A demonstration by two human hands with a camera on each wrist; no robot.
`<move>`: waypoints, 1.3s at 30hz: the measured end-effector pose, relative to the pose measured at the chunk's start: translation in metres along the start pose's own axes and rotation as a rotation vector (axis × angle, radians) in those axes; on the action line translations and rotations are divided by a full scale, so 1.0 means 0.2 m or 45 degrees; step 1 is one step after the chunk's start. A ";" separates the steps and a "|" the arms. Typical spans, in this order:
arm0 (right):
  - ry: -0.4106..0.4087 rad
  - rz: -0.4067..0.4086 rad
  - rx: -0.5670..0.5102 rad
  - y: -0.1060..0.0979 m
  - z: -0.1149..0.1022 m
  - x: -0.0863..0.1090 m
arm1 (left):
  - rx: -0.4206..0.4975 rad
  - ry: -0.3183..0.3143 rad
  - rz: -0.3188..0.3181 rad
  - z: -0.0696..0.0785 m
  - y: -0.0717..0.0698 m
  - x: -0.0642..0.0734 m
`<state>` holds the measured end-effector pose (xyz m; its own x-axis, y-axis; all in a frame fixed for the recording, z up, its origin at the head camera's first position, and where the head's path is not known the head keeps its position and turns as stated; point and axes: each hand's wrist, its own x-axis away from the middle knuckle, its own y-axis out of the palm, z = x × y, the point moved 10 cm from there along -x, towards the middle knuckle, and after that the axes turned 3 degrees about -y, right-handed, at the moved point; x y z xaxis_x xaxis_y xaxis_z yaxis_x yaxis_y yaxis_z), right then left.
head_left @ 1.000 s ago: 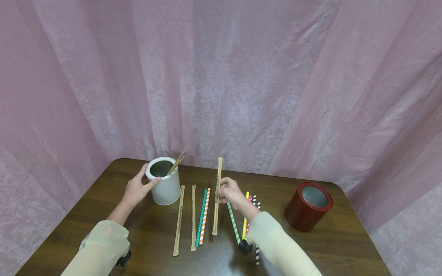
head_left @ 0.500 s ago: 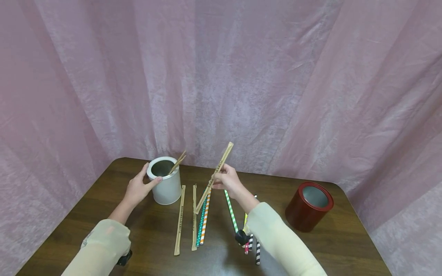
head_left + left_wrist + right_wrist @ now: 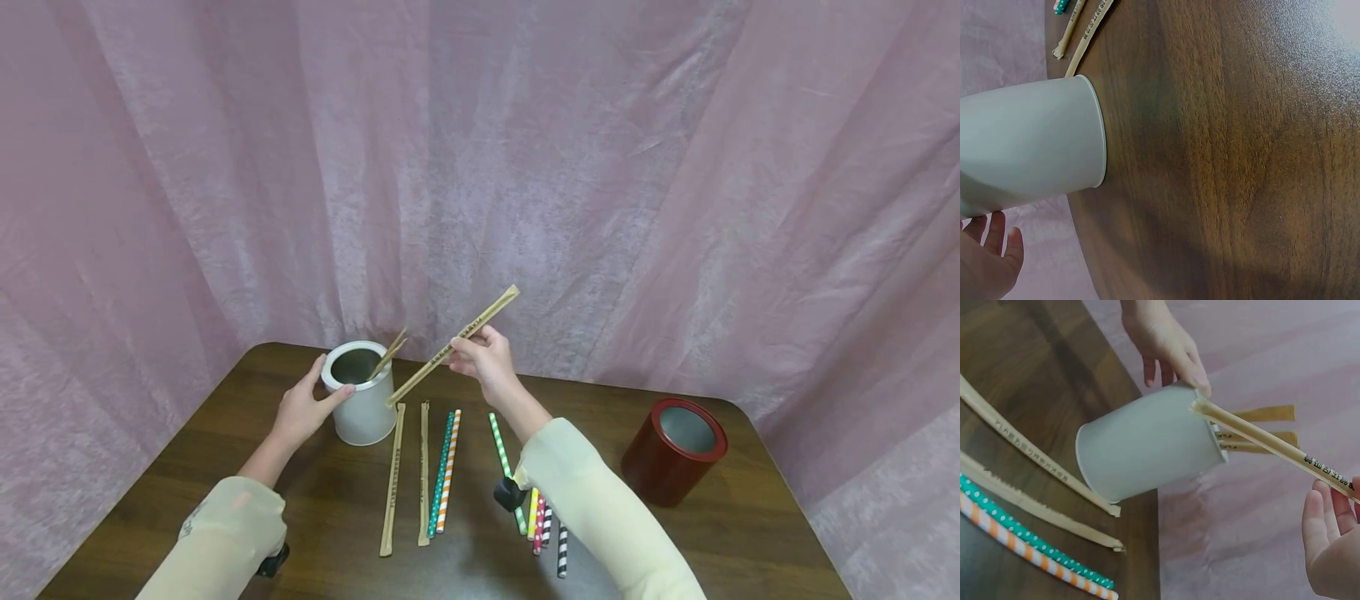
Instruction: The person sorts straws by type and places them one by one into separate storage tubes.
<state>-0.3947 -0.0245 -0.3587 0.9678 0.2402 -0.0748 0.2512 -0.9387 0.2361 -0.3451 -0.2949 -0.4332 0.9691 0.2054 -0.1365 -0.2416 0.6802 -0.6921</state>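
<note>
The right hand (image 3: 486,360) pinches a wrapped stick (image 3: 429,368) between thumb and fingers, holding it slanted above the table (image 3: 322,525), its lower end near the white can (image 3: 364,417). The left hand (image 3: 300,410) is clamped on that can's rim, thumb and fingers on either side, with more wrapped sticks (image 3: 1266,414) leaning inside; beside it lie two wrapped sticks (image 3: 393,479), a green dotted straw (image 3: 442,473) and an orange striped straw (image 3: 449,471)

Dressed in pale cream sleeves (image 3: 600,508), loose at the cuffs (image 3: 543,454), marked on the left with a faint pink patch (image 3: 241,500) and greyish print (image 3: 191,520), fitted near each wrist with a black device (image 3: 509,494)
</note>
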 end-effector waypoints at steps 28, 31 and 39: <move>-0.197 0.167 0.189 0.15 -0.11 -0.12 | 0.008 -0.019 -0.015 0.01 -0.01 0.01; -0.194 0.151 0.264 0.17 -0.11 -0.13 | 0.006 -0.019 -0.013 0.01 -0.01 0.01; -0.163 0.135 0.368 0.20 -0.03 -0.13 | 0.000 -0.017 -0.011 0.00 0.00 0.00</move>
<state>-0.4099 -0.0675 -0.3404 0.9743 0.1214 -0.1896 0.1171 -0.9925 -0.0341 -0.3443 -0.2953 -0.4330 0.9704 0.2092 -0.1208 -0.2333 0.6822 -0.6930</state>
